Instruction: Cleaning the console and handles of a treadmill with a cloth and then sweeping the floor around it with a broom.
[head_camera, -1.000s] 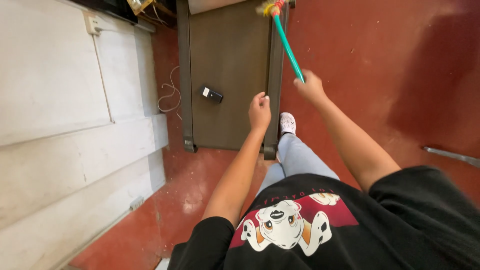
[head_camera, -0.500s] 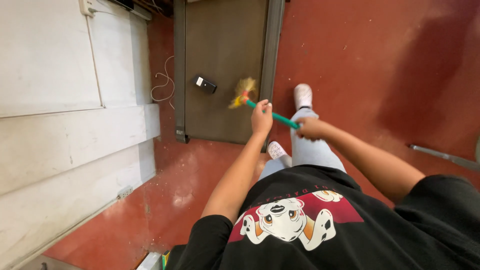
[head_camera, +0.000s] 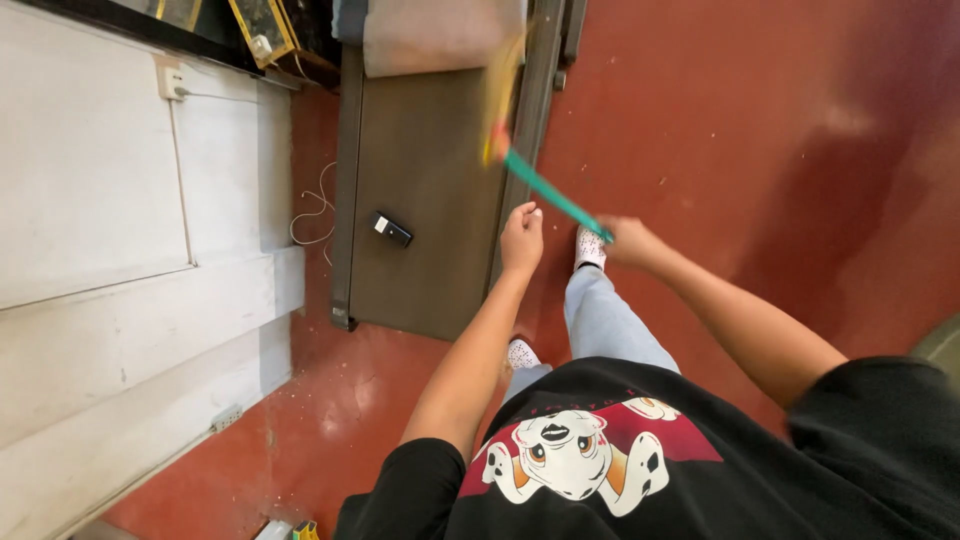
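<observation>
My right hand grips the teal handle of a duster. Its yellow and orange head is blurred above the far part of a dark brown flat platform. My left hand has its fingers curled shut and rests at the platform's right side rail, a little left of the duster handle. A small black device lies on the platform, left of my left hand. My white shoes and light jeans stand on the red floor beside the rail.
White wall panels run along the left, with a socket and a loose white cable on the floor. A pale cloth covers the platform's far end. Red floor stretches to the right.
The duster head has swung from close by my left hand out to the far part of the platform. My left hand has stayed by the rail.
</observation>
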